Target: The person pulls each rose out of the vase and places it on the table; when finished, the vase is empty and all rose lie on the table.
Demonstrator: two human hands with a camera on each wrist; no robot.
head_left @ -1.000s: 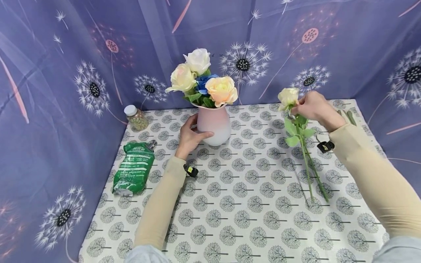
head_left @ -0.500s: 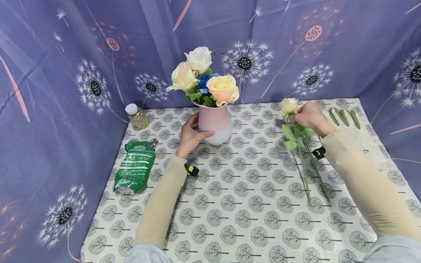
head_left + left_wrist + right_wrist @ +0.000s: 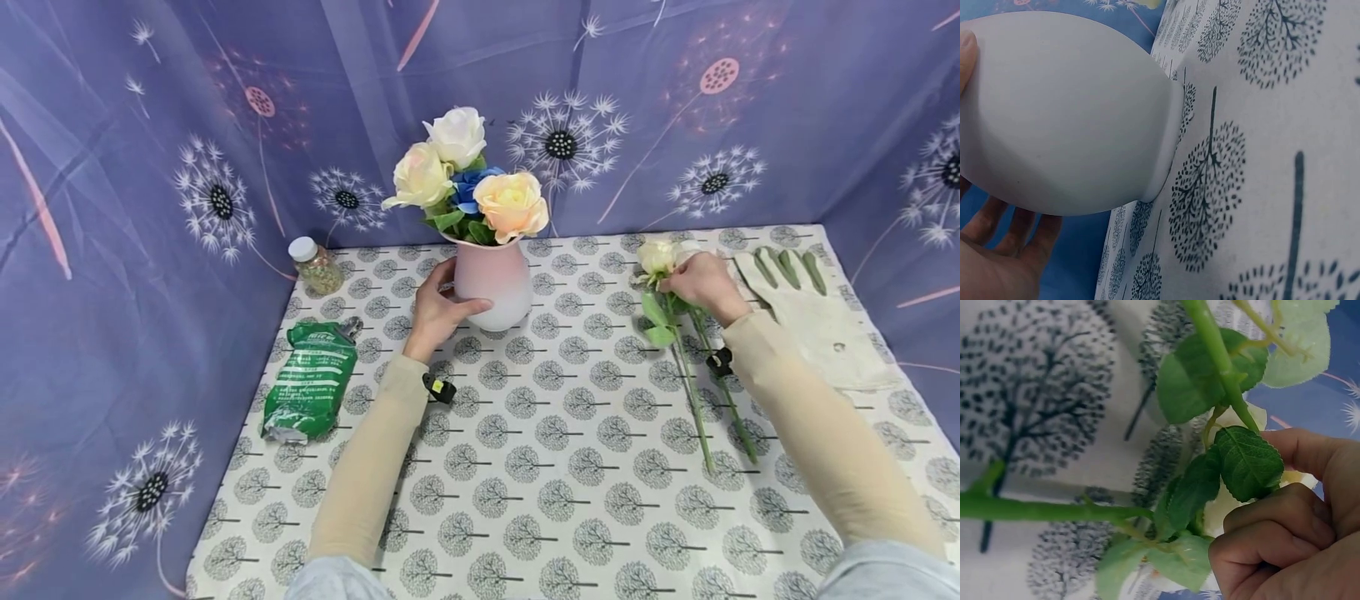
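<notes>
My left hand (image 3: 438,308) grips the side of a pink-to-white vase (image 3: 495,271), thumb across its front and the other fingers round its side. The vase stands upright and holds a white rose (image 3: 456,136), a cream rose (image 3: 420,175), a peach rose (image 3: 512,205) and a blue flower (image 3: 467,190). To the right, my right hand (image 3: 705,283) pinches a pale cream rose (image 3: 657,258) by the stem just under its bloom. Two green stems (image 3: 1210,344) with leaves (image 3: 1249,464) run below the hand; the second stem's bloom is mostly hidden behind it.
A pair of white gloves (image 3: 813,325) with green fingertips lies at the right, beside my right forearm. On the left are a green pouch (image 3: 311,379) and a white-capped jar (image 3: 317,267). A purple dandelion-print curtain (image 3: 600,50) rises behind the tree-print tablecloth (image 3: 562,517).
My right hand has moved down and slightly left with the rose, bringing it closer to the tablecloth and uncovering the gloves. My left hand keeps its hold on the vase.
</notes>
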